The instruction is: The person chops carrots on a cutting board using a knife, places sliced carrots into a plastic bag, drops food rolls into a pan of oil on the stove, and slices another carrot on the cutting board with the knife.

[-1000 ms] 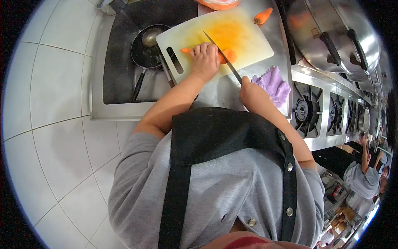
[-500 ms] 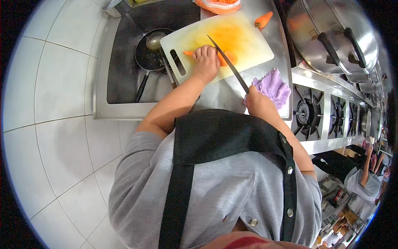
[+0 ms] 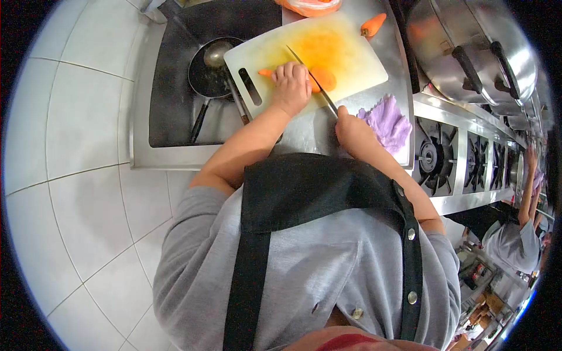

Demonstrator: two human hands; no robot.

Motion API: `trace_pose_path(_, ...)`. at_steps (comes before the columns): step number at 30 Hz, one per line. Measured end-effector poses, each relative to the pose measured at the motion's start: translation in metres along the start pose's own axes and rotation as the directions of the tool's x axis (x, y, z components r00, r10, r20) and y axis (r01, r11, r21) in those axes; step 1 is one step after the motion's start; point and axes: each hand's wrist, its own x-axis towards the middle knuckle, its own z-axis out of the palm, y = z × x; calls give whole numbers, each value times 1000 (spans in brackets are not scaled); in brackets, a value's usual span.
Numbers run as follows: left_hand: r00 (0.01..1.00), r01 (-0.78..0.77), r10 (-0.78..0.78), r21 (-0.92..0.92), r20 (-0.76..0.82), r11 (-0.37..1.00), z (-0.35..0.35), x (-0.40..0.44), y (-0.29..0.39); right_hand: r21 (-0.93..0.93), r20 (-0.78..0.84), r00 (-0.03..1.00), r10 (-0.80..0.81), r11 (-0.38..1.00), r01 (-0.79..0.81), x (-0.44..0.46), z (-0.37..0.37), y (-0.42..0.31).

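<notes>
My left hand (image 3: pixel 291 88) is closed over a carrot (image 3: pixel 265 72) on the white cutting board (image 3: pixel 357 76); the carrot's thin end sticks out to the left of my fingers. In my right hand (image 3: pixel 353 132) is the handle of a long kitchen knife (image 3: pixel 329 101), its blade slanting up and left just beside my left fingers. Cut carrot pieces (image 3: pixel 325 79) lie at the blade's right side. An orange stain covers the board's middle. Close to my right hand, a crumpled purple cloth (image 3: pixel 389 121) rests on the steel counter.
A whole carrot (image 3: pixel 373 25) lies beyond the board, near an orange plastic bag (image 3: pixel 310 6). To the left, a frying pan (image 3: pixel 205 82) and a ladle (image 3: pixel 218 54) sit in the sink (image 3: pixel 170 117). Gas burners (image 3: pixel 430 155) and a big steel pot (image 3: pixel 468 47) stand right. Another person (image 3: pixel 515 240) is farther off.
My right hand has shifted slightly up and left with the knife, and more of the cut carrot shows beside the blade. My left hand stays on the carrot. The other person's arm has risen.
</notes>
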Motion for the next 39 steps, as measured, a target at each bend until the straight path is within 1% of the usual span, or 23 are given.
trace_pose_path(1,1000,-1,1,2,-3,1000,-1,0,0,0,-3,1000,-3,1000,3,0,0,-1)
trace_pose_path(3,1000,-15,15,5,-4,1000,-2,0,0,-4,19,998,52,999,-52,0,0,-2)
trace_pose_path(4,1000,-18,18,3,-5,1000,-3,0,0,-4,15,998,54,999,-54,-2,0,0)
trace_pose_path(6,998,-45,45,11,33,999,-6,1,-1,-3,-4,1000,30,1000,-30,-5,-1,2)
trace_pose_path(10,999,-39,38,53,14,998,-10,-2,0,-15,33,999,12,1000,-11,-38,-26,-8)
trace_pose_path(12,1000,-30,30,22,-4,999,-8,-2,-1,-25,9,997,75,997,-75,-52,-33,-13)
trace_pose_path(14,1000,-30,30,15,-4,999,-8,-2,-1,-10,7,997,72,997,-72,-56,-30,-8)
trace_pose_path(16,1000,-29,29,12,-4,1000,-8,-2,-1,6,5,998,65,998,-65,-57,-27,-6)
trace_pose_path(21,1000,-28,28,-26,-3,999,-7,-1,-2,-45,63,992,107,994,-104,-51,-32,-12)
trace_pose_path(25,999,-35,35,-16,-26,999,-7,0,0,-75,96,989,111,992,-104,-33,-30,-16)
trace_pose_path(28,999,-30,29,-19,-24,999,-5,0,-2,-48,42,995,85,995,-83,-10,-6,-7)
trace_pose_path(30,1000,-19,19,-22,-8,1000,-5,-1,-3,-16,1,1000,20,1000,-20,1,3,-4)
trace_pose_path(34,999,-45,45,-7,-25,999,-4,-1,-3,-56,-17,999,41,998,-42,-5,6,-6)
trace_pose_path(37,999,-43,43,6,-13,999,-7,0,-5,-41,-30,1000,-5,999,4,-3,6,-3)
trace_pose_path(39,997,-46,45,17,56,999,-12,-1,-4,-5,-69,995,-74,997,74,0,11,4)
